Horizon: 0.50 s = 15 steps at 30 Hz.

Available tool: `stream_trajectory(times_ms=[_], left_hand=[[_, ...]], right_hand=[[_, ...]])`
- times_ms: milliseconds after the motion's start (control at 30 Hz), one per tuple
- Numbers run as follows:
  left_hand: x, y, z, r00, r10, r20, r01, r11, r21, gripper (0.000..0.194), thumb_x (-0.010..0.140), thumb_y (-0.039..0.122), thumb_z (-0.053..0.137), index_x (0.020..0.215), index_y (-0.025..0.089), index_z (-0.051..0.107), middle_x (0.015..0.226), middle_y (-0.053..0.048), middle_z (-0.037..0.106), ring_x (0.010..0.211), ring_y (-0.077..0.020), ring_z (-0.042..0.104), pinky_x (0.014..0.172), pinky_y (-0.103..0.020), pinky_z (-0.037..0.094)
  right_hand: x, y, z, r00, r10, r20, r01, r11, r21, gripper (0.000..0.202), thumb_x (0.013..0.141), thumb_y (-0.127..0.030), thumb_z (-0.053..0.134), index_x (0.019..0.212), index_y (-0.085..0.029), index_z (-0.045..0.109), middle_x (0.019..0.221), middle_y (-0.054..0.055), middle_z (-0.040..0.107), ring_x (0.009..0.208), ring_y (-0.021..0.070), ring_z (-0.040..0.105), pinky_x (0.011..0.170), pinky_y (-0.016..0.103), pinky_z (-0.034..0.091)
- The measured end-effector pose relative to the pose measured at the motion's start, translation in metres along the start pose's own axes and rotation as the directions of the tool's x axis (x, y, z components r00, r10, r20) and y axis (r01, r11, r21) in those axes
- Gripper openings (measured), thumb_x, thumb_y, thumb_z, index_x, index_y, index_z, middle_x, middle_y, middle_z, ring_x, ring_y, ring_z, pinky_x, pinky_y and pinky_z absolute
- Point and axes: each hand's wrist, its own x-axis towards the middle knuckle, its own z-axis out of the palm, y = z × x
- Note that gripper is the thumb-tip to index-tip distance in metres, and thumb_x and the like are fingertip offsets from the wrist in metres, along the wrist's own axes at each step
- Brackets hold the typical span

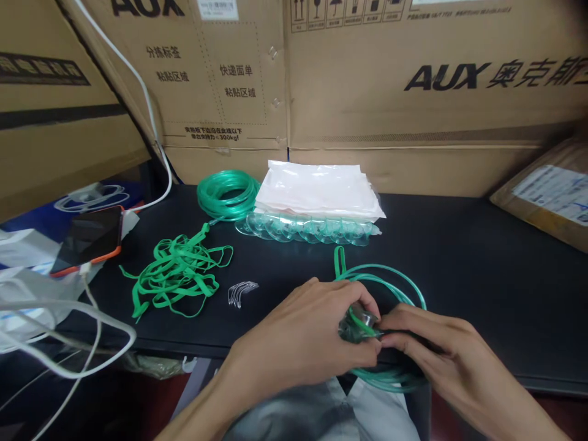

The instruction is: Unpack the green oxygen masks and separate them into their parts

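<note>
Near the table's front edge my left hand [307,324] is closed round a clear green plastic mask [351,327], with a green strap across it. My right hand [441,343] pinches at the mask's right edge, its fingertips close to the left ones; what exactly they grip is partly hidden. A coil of green tubing [390,275] loops behind and below both hands, and a strap loop sticks up behind the left one. Left of the hands lie small bent metal strips [242,293] and a tangled pile of green elastic straps [179,272].
Behind are coiled green tubing [228,195], a row of clear masks [307,229] and stacked white packets [316,191]. A phone [92,239] with white cables lies left. Cardboard boxes [367,92] stand along the back; a wrapped parcel [546,184] is at right.
</note>
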Motion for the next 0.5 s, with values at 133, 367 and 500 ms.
stream_trajectory(times_ms=[133, 367, 500], left_hand=[[-0.017, -0.004, -0.027, 0.981, 0.05, -0.19, -0.022, 0.989, 0.148, 0.019, 0.083, 0.025, 0.076, 0.097, 0.035, 0.067, 0.102, 0.01, 0.074, 0.094, -0.018, 0.067, 0.098, -0.035, 0.047], [-0.007, -0.006, -0.029, 0.985, 0.041, -0.168, -0.026, 0.996, 0.091, 0.015, 0.091, 0.034, 0.076, 0.105, 0.035, 0.069, 0.105, 0.012, 0.074, 0.099, -0.0151, 0.067, 0.09, -0.028, 0.048], [0.007, -0.007, -0.01, 0.987, 0.053, -0.149, -0.055, 0.998, -0.006, 0.021, 0.094, 0.042, 0.076, 0.11, 0.031, 0.07, 0.109, 0.007, 0.074, 0.102, -0.0158, 0.068, 0.09, -0.027, 0.049]], right_hand=[[-0.007, 0.015, -0.009, 0.986, -0.023, -0.168, -0.006, 0.985, -0.17, 0.02, 0.102, -0.026, 0.061, 0.097, -0.026, 0.08, 0.105, 0.005, 0.082, 0.094, 0.0232, 0.079, 0.081, 0.026, 0.06], [-0.006, 0.004, -0.003, 0.992, -0.014, -0.128, -0.024, 0.957, -0.288, 0.02, 0.106, -0.034, 0.06, 0.116, -0.027, 0.076, 0.106, 0.005, 0.076, 0.097, 0.0209, 0.076, 0.083, 0.025, 0.06], [-0.005, -0.01, -0.005, 0.991, -0.123, -0.059, 0.094, 0.927, -0.362, 0.031, 0.106, -0.029, 0.058, 0.134, -0.032, 0.071, 0.115, 0.005, 0.072, 0.104, 0.0208, 0.073, 0.085, 0.027, 0.061]])
